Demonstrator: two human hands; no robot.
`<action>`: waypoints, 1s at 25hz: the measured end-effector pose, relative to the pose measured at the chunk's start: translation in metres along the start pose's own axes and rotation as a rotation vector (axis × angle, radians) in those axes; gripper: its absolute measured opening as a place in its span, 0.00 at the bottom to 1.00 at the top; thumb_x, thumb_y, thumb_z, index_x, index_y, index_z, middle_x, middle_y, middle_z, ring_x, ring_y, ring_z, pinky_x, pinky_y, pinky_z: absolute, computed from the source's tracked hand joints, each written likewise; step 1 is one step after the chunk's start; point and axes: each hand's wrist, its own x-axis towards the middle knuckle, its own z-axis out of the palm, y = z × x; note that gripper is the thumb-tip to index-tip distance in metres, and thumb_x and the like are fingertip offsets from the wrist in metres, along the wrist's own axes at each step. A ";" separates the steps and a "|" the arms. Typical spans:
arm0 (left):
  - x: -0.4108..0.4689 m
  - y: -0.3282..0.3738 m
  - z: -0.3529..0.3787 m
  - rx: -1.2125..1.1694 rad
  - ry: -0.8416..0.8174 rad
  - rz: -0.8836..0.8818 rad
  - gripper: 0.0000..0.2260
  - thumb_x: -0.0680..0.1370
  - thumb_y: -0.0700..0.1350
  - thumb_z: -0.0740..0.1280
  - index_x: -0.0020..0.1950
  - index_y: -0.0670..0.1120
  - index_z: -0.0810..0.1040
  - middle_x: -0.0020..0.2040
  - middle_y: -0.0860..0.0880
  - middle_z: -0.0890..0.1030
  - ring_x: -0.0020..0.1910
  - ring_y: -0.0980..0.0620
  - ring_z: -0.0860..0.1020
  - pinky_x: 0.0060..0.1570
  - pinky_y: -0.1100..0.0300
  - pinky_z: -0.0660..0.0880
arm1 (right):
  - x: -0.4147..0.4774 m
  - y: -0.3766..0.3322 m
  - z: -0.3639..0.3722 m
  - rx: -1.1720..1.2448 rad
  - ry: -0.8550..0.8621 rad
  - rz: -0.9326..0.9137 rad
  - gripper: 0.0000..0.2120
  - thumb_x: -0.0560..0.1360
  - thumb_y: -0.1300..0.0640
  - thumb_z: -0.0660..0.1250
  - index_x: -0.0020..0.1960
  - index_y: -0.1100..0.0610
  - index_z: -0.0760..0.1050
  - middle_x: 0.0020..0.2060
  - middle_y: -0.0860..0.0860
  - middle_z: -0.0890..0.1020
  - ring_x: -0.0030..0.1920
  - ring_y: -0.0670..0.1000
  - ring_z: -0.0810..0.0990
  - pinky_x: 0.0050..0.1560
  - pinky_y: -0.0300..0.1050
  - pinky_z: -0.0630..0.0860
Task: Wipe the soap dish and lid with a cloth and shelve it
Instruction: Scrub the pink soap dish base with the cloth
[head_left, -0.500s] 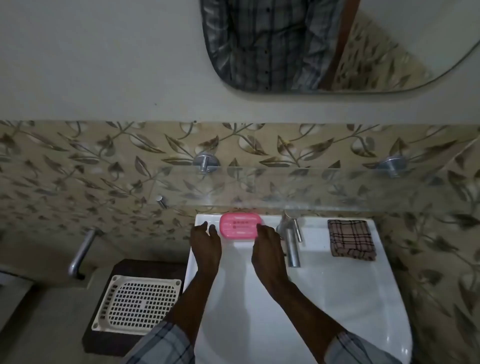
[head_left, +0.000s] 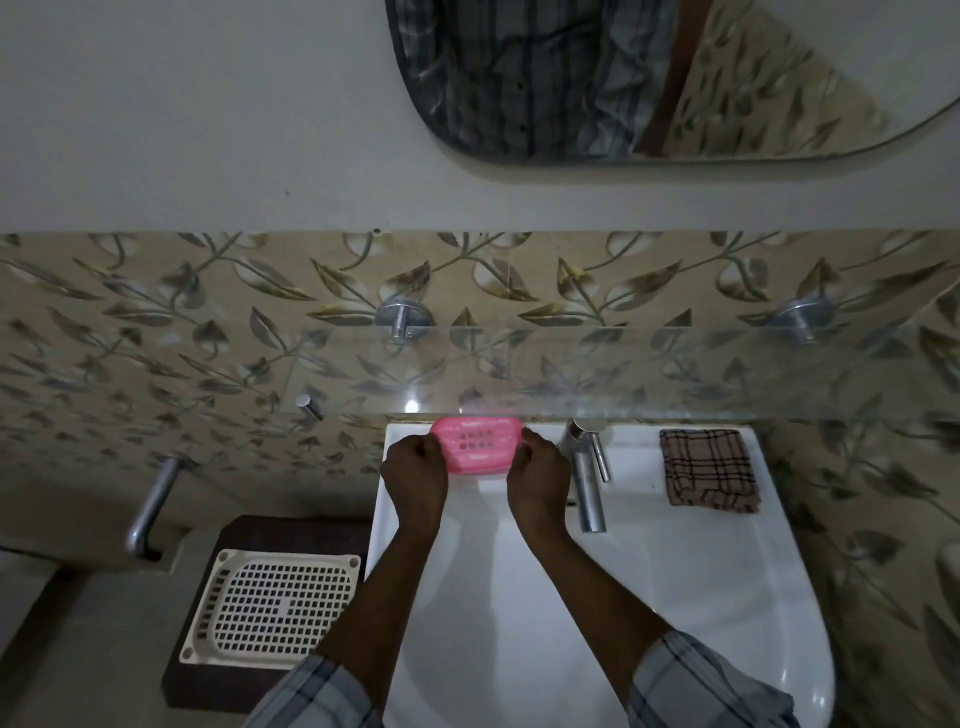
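Observation:
A pink soap dish (head_left: 477, 446) with its lid on sits at the back rim of the white sink (head_left: 675, 597), tilted a little towards me. My left hand (head_left: 415, 475) grips its left end and my right hand (head_left: 537, 478) grips its right end. A brown checked cloth (head_left: 709, 469) lies folded on the sink's back right corner, apart from both hands. Just above the dish, a clear glass shelf (head_left: 649, 371) runs along the leaf-patterned wall on two metal brackets.
A chrome tap (head_left: 587, 475) stands just right of my right hand. A cream perforated tray (head_left: 272, 608) rests on a dark stand left of the sink. A metal handle (head_left: 150, 506) sticks out of the left wall. A mirror (head_left: 675, 78) hangs above.
Both hands have closed on the ends of the pink soap dish, which now looks tipped up from the rim. Before, they only touched its sides.

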 end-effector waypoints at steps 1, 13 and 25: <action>-0.002 0.003 -0.003 -0.122 0.033 -0.062 0.19 0.81 0.45 0.60 0.34 0.36 0.75 0.34 0.40 0.80 0.37 0.40 0.80 0.39 0.51 0.76 | 0.000 -0.004 -0.004 0.102 0.042 0.020 0.12 0.80 0.67 0.60 0.56 0.62 0.82 0.49 0.57 0.86 0.51 0.57 0.84 0.48 0.43 0.76; -0.028 -0.004 -0.062 -1.080 -1.125 -0.722 0.29 0.76 0.59 0.64 0.67 0.38 0.77 0.69 0.30 0.72 0.59 0.33 0.79 0.60 0.38 0.76 | -0.040 -0.013 -0.076 0.292 -0.222 -0.116 0.10 0.79 0.61 0.66 0.58 0.61 0.82 0.46 0.55 0.87 0.47 0.50 0.84 0.50 0.42 0.78; -0.068 -0.034 -0.069 -1.045 -0.996 -0.828 0.29 0.76 0.57 0.64 0.66 0.34 0.76 0.66 0.32 0.76 0.57 0.34 0.79 0.66 0.39 0.68 | 0.054 0.179 -0.188 -0.926 -0.338 -0.301 0.47 0.75 0.49 0.71 0.80 0.56 0.43 0.80 0.56 0.48 0.80 0.59 0.48 0.79 0.56 0.48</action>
